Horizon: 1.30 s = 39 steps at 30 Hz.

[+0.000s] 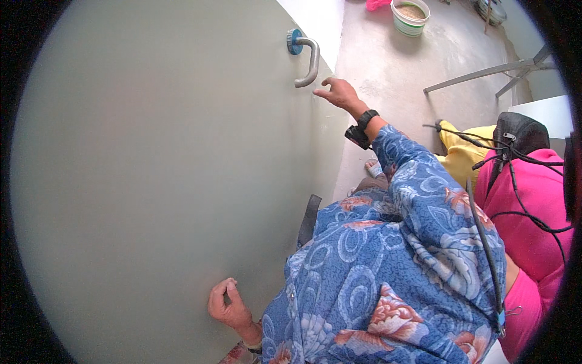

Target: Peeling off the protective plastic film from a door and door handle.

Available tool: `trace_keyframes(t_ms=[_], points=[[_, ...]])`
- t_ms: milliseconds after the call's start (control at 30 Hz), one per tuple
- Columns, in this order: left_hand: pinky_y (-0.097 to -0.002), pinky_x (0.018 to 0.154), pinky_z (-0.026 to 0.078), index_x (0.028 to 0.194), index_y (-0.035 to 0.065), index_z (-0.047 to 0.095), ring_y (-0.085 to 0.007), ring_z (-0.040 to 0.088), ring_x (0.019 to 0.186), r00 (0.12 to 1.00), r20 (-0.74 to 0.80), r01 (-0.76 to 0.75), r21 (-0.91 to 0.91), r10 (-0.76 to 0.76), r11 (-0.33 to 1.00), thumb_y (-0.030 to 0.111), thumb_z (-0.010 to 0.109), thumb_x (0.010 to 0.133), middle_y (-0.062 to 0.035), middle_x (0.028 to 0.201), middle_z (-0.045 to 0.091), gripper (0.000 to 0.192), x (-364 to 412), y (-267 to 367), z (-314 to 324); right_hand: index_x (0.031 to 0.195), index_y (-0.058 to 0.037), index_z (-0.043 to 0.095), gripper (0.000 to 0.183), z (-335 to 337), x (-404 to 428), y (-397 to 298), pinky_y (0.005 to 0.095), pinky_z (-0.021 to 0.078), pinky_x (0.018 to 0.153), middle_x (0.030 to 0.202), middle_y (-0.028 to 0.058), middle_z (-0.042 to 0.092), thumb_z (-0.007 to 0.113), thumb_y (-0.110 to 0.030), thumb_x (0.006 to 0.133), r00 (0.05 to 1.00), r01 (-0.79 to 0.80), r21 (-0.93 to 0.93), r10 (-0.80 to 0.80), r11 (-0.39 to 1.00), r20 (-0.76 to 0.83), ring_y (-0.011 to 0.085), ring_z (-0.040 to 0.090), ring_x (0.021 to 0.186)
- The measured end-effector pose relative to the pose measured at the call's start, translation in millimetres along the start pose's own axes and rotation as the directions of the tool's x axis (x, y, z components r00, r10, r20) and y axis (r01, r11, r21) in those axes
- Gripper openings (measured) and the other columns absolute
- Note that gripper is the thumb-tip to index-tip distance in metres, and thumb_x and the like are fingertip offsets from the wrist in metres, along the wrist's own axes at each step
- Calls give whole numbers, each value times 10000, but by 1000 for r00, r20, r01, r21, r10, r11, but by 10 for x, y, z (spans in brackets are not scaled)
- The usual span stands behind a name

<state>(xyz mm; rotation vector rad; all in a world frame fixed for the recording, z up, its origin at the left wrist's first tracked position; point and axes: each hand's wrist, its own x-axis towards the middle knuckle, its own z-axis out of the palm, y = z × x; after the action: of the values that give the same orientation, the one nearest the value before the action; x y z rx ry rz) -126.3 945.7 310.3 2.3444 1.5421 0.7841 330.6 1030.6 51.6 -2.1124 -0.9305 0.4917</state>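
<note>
My right hand [338,93] reaches out beside a bent metal lever handle [313,61] with a round blue base. Its thumb and forefinger are apart and nothing shows between them; a small gap separates them from the handle's end. The handle stands on a large, smooth, grey-green panel [150,159]. My left hand [229,304] is low at the panel, its thumb and a finger brought together at the tips. Whether something tiny is pinched there I cannot tell. My right wrist bears a black band [367,119] with a dark device beside it.
A person in pink [523,195] and yellow is close on my right, with a black bag [520,134] and loose black cables. Further off, a white bucket [410,25] of grainy material and a metal-legged stand [477,75] are on the pale floor [386,68].
</note>
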Motion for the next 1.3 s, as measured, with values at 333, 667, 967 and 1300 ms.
trace_keyframes(t_ms=[333, 667, 967, 1300], points=[[-296, 662, 454, 774, -18, 601, -216, 568, 704, 990, 136, 34, 48, -41, 998, -13, 573, 675, -115, 757, 601, 103, 144, 233, -103, 798, -110, 660, 287, 134, 144, 143, 364, 456, 670, 775, 109, 626, 615, -381, 718, 987, 102, 29, -105, 994, 120, 271, 588, 736], [-282, 615, 453, 771, -22, 609, -182, 575, 669, 991, 103, 88, -11, -86, 996, -40, 538, 702, -106, 736, 620, 101, 54, 205, -176, 778, -111, 657, 236, -94, 66, 49, 382, 454, 652, 729, 106, 620, 590, -335, 745, 960, 279, -152, -272, 948, 60, 286, 581, 704], [-276, 609, 450, 764, -22, 614, -185, 587, 666, 995, 61, 78, -10, -78, 997, -28, 539, 705, -106, 731, 627, 95, -74, 178, -150, 758, -115, 661, 276, -165, -139, -29, 390, 428, 615, 652, 85, 609, 582, -379, 746, 986, 116, -23, -118, 993, -114, 273, 571, 666], [-273, 607, 449, 778, -33, 607, -164, 581, 673, 975, 68, 207, 35, -209, 978, 23, 538, 754, -104, 732, 627, 91, -81, 189, -220, 701, -149, 625, 141, 2, -155, -306, 394, 342, 726, 671, 29, 597, 618, -290, 693, 903, 282, -471, -397, 836, -164, 203, 542, 778]])
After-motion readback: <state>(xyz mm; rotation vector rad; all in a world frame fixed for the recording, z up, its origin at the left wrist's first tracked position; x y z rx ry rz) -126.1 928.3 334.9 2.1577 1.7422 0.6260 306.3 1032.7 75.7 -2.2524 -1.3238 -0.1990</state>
